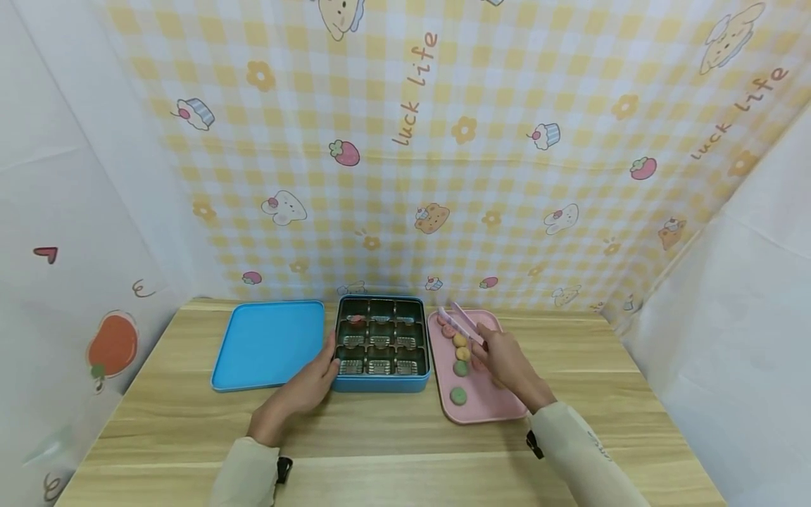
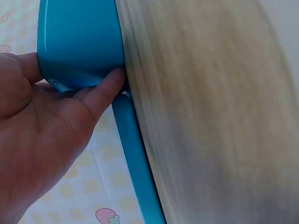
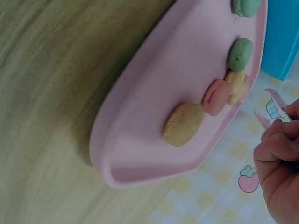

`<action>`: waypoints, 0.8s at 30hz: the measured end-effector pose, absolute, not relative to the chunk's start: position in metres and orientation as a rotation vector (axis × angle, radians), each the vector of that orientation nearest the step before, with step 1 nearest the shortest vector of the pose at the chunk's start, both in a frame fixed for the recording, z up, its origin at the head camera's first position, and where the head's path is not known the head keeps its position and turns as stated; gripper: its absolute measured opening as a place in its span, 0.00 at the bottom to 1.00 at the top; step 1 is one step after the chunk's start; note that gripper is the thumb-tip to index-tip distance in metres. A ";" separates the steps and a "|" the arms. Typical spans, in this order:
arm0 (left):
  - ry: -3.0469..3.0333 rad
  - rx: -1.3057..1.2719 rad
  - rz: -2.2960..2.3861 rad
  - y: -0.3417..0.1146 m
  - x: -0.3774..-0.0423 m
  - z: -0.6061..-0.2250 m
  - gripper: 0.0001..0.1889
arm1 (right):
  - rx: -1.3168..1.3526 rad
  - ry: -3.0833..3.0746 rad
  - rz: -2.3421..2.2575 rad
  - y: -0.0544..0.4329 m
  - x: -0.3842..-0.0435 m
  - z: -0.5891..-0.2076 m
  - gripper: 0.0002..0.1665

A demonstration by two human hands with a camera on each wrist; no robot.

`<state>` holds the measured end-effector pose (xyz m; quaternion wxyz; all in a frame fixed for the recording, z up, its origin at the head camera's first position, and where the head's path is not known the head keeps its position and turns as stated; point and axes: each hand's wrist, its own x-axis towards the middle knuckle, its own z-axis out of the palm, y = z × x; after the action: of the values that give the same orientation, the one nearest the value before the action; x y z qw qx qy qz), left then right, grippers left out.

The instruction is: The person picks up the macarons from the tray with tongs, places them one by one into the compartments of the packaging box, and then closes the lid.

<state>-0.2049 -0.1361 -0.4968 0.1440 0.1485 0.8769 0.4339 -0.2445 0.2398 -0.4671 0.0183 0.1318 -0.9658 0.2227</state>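
Observation:
At the left side of a blue box [image 1: 380, 384] with a divided dark insert, my left hand [image 1: 313, 377] holds the wall near the front corner. In the left wrist view the fingers touch the box wall [image 2: 84, 42]. One pink macaron [image 1: 357, 320] lies in the back left compartment. My right hand [image 1: 507, 359] grips pale tongs [image 1: 459, 324] over the back of a pink tray [image 1: 484, 412]. Their tips stand apart, with no macaron seen between them. Pink, yellow and green macarons [image 1: 460, 368] lie on the tray, some hidden under the hand.
A blue lid [image 1: 272, 345] lies flat on the wooden table [image 1: 380, 451], left of the box. Behind the table hangs a yellow checked cloth [image 1: 380, 176], close to the back edges of the box and tray. White cloth [image 1: 747, 296] hangs at both sides.

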 end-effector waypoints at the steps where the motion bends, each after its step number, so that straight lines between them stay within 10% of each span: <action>1: 2.527 0.431 1.250 -0.136 -0.205 -0.497 0.33 | 0.393 -3.024 0.679 0.240 -0.244 -0.468 0.25; 24: 2.515 0.444 1.281 -0.137 -0.205 -0.499 0.33 | 0.423 -3.055 0.645 0.231 -0.250 -0.478 0.07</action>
<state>-0.2050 -0.1370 -0.4991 0.1419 0.1539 0.8713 0.4440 -0.2499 0.2313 -0.4782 -0.0049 0.1343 -0.9695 0.2047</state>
